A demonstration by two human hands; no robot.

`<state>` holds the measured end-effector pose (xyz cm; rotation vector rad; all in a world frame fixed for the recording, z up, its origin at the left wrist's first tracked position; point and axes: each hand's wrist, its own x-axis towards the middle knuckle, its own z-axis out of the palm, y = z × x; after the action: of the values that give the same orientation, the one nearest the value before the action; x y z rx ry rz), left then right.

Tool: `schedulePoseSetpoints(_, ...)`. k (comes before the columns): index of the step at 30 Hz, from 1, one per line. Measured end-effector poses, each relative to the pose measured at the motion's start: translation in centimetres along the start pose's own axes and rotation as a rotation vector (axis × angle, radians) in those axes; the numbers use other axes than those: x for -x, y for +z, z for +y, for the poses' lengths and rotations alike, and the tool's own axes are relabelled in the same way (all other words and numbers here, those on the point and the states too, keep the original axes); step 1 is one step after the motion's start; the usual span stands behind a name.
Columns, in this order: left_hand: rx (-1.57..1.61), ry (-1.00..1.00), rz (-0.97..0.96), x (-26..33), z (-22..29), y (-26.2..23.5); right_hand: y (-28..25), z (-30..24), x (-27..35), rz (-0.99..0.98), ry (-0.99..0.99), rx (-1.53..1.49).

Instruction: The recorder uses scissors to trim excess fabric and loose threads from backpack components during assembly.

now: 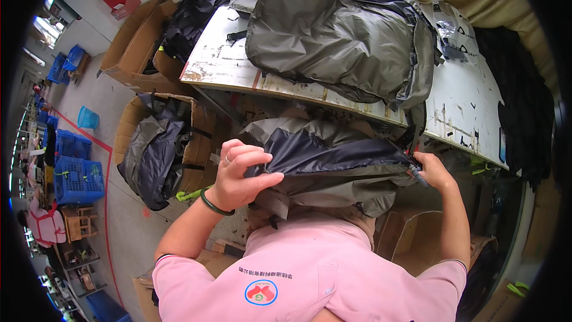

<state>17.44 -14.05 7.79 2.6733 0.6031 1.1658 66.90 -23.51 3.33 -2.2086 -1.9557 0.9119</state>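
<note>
Looking first along the top, at a white worktable [223, 53], scuffed and scattered with dark scraps. Filling the bottom, a pink shirt [357, 268], worn by the person at work. Back up on the table, a big grey bag [333, 42], lying wrinkled and reaching just past the near edge.

And into the middle of the action: a grey-and-navy fabric piece [339, 156], lying between both hands, below the near table edge and in front of the shirt, with dark navy stretched across crumpled grey. Off to the right, black cloth [518, 101], draped beside the table's end. Over on the left, an open carton [126, 122] with a bundle [156, 149] of similar fabric bulging out, then blue crates [77, 180] on the floor beyond.

Left hand [241, 173] next: raised at the fabric's left end, thumb and forefinger curved well apart; touching or not, cannot tell. Right hand [434, 170] at the opposite end: closed around a slim grey-blue item [417, 174], exact kind too small to tell. Smaller again, a dark bangle [215, 204] around the left wrist, and smallest, a ring [227, 159] on a left finger.
</note>
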Motion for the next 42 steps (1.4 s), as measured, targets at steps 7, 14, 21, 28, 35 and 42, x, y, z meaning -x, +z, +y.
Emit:
schedulePoseSetpoints(7, 1.068, -0.957, -0.099, 0.9, -0.9, 1.8, 1.0, -0.2, -0.7, -0.033, 0.024, -0.014)
schedulePoseSetpoints(14, 1.094, -1.004, -0.097, 4.6, -0.7, 2.7, -2.7, -8.5, 0.5, 0.093, 0.011, -0.011)
schedulePoseSetpoints(21, 1.11, -1.075, 0.005, 6.0, 0.3, 3.3, 1.0, -19.4, -2.1, 0.2, -0.671, 0.278)
schedulePoseSetpoints(28, 1.114, -1.091, 0.084, 5.4, 0.6, 3.0, 2.4, -23.7, -4.2, 0.142, -0.762, 0.397)
schedulePoseSetpoints(35, 1.158, -1.015, 0.126, 5.1, 0.5, 3.2, 2.1, -24.9, -4.5, 0.077, -0.75, 0.37)
schedulePoseSetpoints(42, 1.157, -1.044, 0.078, 4.9, 0.3, 2.8, 2.2, -25.0, -4.9, 0.042, -0.758, 0.374)
